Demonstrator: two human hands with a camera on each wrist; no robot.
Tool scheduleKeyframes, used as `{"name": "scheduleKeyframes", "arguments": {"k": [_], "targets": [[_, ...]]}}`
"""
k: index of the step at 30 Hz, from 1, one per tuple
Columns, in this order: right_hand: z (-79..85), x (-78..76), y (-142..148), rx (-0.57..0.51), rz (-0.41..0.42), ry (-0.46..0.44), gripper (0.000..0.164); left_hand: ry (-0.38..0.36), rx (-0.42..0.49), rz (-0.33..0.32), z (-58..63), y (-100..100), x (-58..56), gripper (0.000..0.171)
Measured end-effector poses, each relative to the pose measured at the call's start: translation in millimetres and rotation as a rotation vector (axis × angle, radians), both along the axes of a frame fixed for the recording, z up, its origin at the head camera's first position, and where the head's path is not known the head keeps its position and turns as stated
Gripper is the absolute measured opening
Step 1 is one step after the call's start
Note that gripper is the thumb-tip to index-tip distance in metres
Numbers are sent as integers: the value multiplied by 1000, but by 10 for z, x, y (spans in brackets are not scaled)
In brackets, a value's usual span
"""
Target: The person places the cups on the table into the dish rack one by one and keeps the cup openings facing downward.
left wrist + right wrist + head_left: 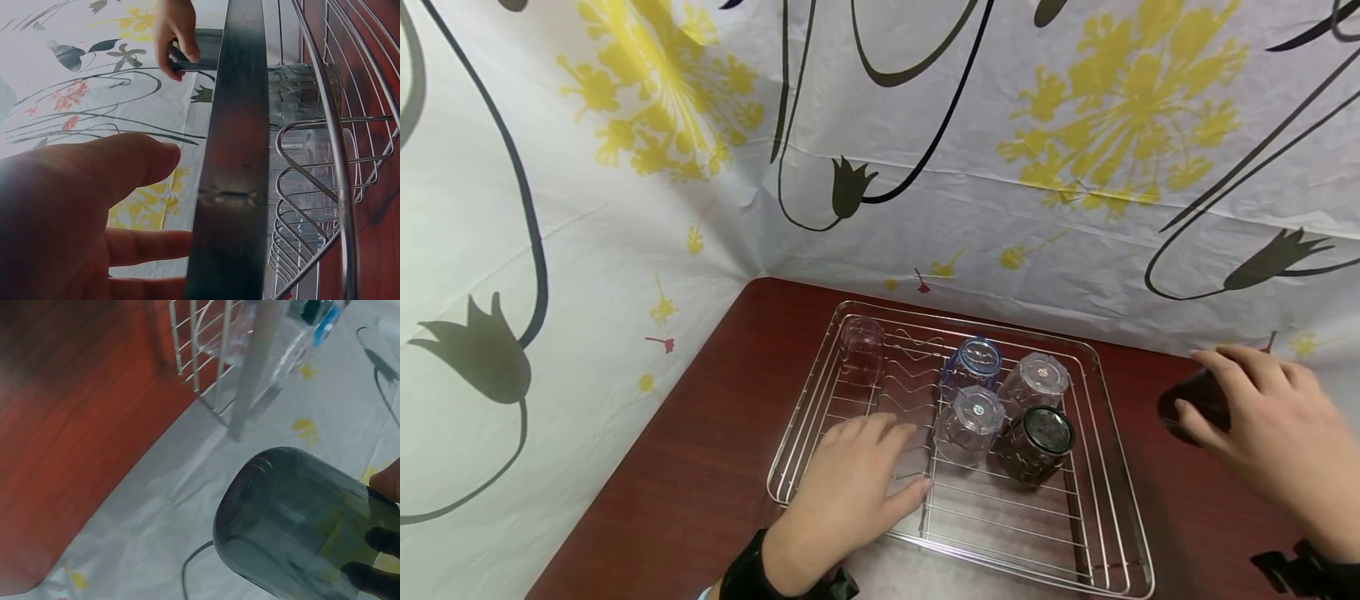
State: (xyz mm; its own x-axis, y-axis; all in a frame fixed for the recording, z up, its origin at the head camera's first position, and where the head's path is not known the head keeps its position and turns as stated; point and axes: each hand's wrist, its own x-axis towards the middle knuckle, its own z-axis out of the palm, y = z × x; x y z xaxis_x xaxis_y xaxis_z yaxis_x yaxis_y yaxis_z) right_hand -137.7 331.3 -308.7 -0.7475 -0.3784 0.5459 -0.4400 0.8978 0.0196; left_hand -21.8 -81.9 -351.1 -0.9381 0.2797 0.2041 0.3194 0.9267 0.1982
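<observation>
My right hand (1285, 425) grips a dark smoky drinking glass (1198, 404) off the right side of the wire rack (1120, 467). In the right wrist view the tinted glass (294, 519) lies tilted, its rounded end away from the fingers. Over the rack's left front part, my left hand (853, 492) has its fingers spread and holds nothing. A dark band (234, 125) hides its fingertips in the left wrist view. On the rack stand a blue-tinted glass (977, 358), two clear glasses (968, 429), a dark glass (1036, 446) and a pinkish glass (861, 350) at the back left.
The rack stands on a dark red-brown table (700, 417), with wavy wire dividers (910, 375) on its left half. A white flowered cloth (925, 242) hangs behind and to the left of the table.
</observation>
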Motion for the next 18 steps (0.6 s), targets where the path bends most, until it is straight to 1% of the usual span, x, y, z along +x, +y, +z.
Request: {"name": "scheduleKeyframes", "arguments": {"k": [2, 6, 7, 13, 18], "targets": [[25, 14, -53, 4, 35, 16, 56, -1, 0, 0, 0, 2, -2, 59], [75, 61, -183, 21, 103, 63, 79, -5, 13, 1, -4, 8, -5, 60], [90, 75, -219, 22, 116, 70, 81, -5, 17, -1, -5, 10, -6, 60], [172, 166, -447, 20, 174, 78, 80, 4, 32, -3, -13, 17, -12, 61], [176, 195, -628, 11, 212, 93, 77, 3, 41, 6, -4, 16, -13, 62]]}}
